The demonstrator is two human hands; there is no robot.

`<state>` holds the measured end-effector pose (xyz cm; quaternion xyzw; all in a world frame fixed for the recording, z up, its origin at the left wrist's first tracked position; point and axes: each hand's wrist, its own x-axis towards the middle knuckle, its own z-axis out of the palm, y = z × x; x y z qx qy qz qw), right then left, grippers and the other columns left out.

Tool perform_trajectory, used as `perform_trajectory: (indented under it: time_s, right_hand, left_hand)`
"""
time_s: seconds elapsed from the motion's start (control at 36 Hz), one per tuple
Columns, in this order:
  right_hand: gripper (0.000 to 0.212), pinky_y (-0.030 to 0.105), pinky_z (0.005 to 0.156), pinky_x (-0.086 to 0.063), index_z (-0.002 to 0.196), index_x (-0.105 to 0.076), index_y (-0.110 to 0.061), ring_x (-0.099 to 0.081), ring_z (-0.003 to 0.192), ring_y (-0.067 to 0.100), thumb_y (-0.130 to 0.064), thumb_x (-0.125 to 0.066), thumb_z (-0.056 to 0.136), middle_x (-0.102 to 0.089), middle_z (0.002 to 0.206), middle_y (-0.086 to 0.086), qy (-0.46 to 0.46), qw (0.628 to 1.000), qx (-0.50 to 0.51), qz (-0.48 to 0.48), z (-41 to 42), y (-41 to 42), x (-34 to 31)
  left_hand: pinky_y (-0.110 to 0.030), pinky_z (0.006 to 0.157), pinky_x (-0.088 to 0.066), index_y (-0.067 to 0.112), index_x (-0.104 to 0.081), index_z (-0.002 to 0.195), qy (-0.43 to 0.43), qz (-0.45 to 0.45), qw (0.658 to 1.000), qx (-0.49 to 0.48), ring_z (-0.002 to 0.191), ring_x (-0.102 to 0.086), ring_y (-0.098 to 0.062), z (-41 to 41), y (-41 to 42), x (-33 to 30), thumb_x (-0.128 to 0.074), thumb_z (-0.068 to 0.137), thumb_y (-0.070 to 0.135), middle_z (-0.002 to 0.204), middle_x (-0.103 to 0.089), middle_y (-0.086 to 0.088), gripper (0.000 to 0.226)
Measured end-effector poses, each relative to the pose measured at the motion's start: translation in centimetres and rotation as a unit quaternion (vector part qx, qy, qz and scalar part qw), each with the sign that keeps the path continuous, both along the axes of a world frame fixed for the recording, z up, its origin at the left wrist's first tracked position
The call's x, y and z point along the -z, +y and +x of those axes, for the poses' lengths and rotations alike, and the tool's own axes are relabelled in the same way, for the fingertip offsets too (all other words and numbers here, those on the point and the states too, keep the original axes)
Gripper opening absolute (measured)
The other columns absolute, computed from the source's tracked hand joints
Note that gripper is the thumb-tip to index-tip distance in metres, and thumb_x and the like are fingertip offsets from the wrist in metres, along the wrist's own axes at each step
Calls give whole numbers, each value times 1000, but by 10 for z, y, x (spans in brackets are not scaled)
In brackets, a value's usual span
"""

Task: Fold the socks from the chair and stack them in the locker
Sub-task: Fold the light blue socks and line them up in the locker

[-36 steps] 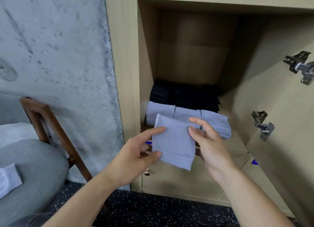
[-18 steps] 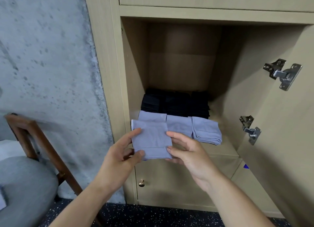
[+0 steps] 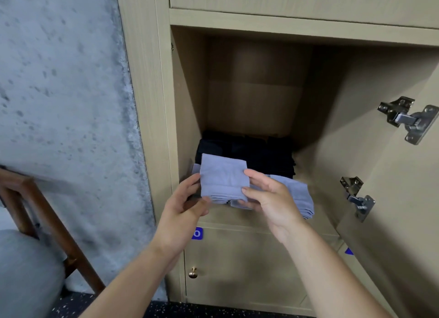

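Folded blue sock (image 3: 223, 177): held at the open locker (image 3: 187, 99) mouth, pinched by its left edge in the left hand (image 3: 183, 208) and by its right edge in the right hand (image 3: 270, 199); positioned above the blue sock stack (image 3: 297, 196), before dark folded socks (image 3: 249, 151).

pale blue folded sock (image 3: 223, 177), black stack (image 3: 249, 156), beige locker (image 3: 147, 103)

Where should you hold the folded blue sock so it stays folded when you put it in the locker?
Hold the folded blue sock by its two short side edges, coming from the front, as the left hand and right hand do now, thumb on top and fingers underneath. It lies flat and layered, so pinching all the layers at both sides probably keeps the fold from opening.
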<state>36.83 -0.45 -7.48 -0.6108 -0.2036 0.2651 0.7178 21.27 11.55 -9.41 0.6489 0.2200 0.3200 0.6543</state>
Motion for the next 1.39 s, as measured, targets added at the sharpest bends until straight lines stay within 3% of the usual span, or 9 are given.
perform_trajectory:
  time_s: [0.25,0.39,0.61,0.69,0.81,0.89,1.03,1.19,1.39]
  right_hand:
    - [46,28,77,-62,134,-65,-17,-70,108,21,5,-67,94,-64,128,1,20,1000,17,4,23,50,19]
    - [50,35,82,-63,138,-62,-11,-67,109,20,9,-66,92,-59,137,8,18,1000,13,-16,33,73,37]
    - [49,30,74,-64,138,-59,-7,-68,101,20,11,-64,93,-60,126,5,8,998,18,-60,36,89,52]
    - [46,38,83,-63,136,-62,-10,-68,103,21,1,-70,92,-62,124,4,-67,990,51,-109,38,91,60]
    - [42,34,97,-52,134,-65,-20,-66,109,18,-24,-73,93,-64,129,-3,-348,900,133,-228,32,86,62]
    - [44,30,104,-43,142,-59,-21,-55,128,17,-29,-65,99,-52,147,-4,-437,859,112,-240,24,85,62]
    - [50,30,122,-22,156,-41,-24,-24,153,15,-34,-47,108,-30,166,-4,-480,830,27,-283,19,90,66]
    - [51,34,126,-7,163,-22,-25,-7,158,20,-34,-27,112,-11,172,1,-528,775,-27,-347,14,97,75]
    - [51,37,128,-2,163,-18,-27,-1,159,20,-33,-20,113,-6,172,0,-534,737,-62,-410,14,100,80]
  left_hand:
    - [-33,108,-48,39,-58,136,-3,-71,997,-31,121,-62,-8,22,6,13,-67,98,14,131,-64,6,48]
    - [-20,98,-47,33,-56,141,11,-96,994,-49,116,-61,4,23,11,18,-65,98,10,134,-62,9,50]
    - [-34,115,-41,32,-49,147,81,-105,991,-35,130,-54,-10,23,7,24,-60,102,15,141,-55,10,49]
    - [-28,112,-38,29,-44,152,98,-88,991,-20,131,-52,-9,24,5,23,-58,103,16,145,-52,11,52]
    - [-16,98,-35,29,-43,152,111,-72,991,-16,129,-50,0,25,7,24,-59,103,16,142,-54,15,53]
    - [-17,101,-34,31,-43,152,122,-79,989,-18,131,-49,1,26,10,27,-60,102,18,137,-54,20,54]
    - [-19,105,-30,26,-39,156,124,-82,989,-11,135,-43,0,26,11,30,-60,102,16,144,-50,13,58]
    - [4,79,-41,18,-42,154,127,-60,990,11,127,-47,0,26,10,30,-58,103,12,143,-53,7,54]
    - [7,78,-40,17,-42,152,112,-35,992,41,125,-44,3,26,12,37,-56,103,8,140,-51,12,51]
